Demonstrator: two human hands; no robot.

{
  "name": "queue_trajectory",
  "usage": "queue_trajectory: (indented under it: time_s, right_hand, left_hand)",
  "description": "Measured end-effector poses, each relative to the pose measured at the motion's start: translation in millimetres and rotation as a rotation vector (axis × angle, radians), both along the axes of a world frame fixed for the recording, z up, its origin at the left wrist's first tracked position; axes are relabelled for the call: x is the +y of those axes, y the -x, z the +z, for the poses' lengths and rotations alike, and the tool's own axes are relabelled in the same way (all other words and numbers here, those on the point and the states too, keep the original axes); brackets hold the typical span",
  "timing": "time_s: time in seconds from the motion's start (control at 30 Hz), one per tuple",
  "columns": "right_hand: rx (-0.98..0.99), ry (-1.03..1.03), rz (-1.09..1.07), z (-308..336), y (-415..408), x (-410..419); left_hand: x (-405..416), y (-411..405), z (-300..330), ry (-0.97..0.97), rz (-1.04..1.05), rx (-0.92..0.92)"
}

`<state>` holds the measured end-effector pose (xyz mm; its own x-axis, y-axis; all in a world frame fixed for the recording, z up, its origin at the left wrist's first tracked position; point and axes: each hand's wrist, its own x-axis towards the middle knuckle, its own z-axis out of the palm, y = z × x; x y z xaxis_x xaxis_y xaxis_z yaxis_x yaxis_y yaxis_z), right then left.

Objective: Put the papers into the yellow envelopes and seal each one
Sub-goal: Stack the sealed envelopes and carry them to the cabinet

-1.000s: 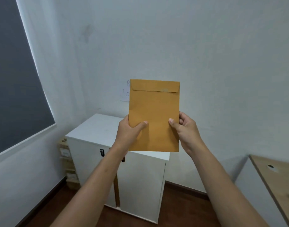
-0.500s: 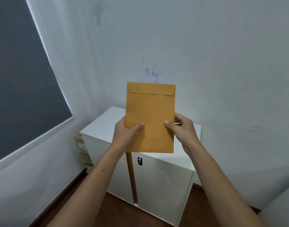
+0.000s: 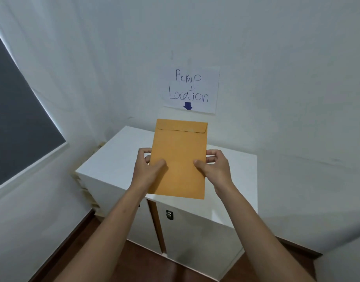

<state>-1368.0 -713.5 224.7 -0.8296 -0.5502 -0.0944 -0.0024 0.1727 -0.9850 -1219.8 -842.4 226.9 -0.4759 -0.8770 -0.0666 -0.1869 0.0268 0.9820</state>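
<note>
While both hands pinch it by its long sides, the yellow envelope (image 3: 180, 159) hangs in the head view above the white cabinet (image 3: 232, 180), long axis running away toward the wall sign (image 3: 192, 89), flap folded down at the far end. Left hand (image 3: 147, 169) and right hand (image 3: 214, 168) sit level, neither nearer; setting it down looks likely.

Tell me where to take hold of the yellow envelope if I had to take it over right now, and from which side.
Grip the yellow envelope by its two long side edges around mid-height, coming in from left and right, as the left hand and right hand do. It is flat, thin and upright, flap folded down at the top, so pinching thumb in front and fingers behind seems surest.
</note>
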Motion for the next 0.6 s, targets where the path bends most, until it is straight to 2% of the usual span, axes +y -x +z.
queue_trajectory:
  time_s: [0.2,0.4,0.6]
  right_hand:
    - [-0.049,-0.086,-0.070,-40.6,6.2,-35.4]
    - [-0.109,-0.135,-0.160,-76.0,10.5,-72.8]
    - [-0.081,-0.234,-0.246,-100.8,8.7,-104.0]
  left_hand:
    - [-45.5,12.7,-37.4,-0.049,-0.054,-0.020]
    - [-101.9,33.6,-70.4,-0.004,-0.158,-0.141]
    - [-145.0,48.3,-105.1,0.088,-0.265,-0.278]
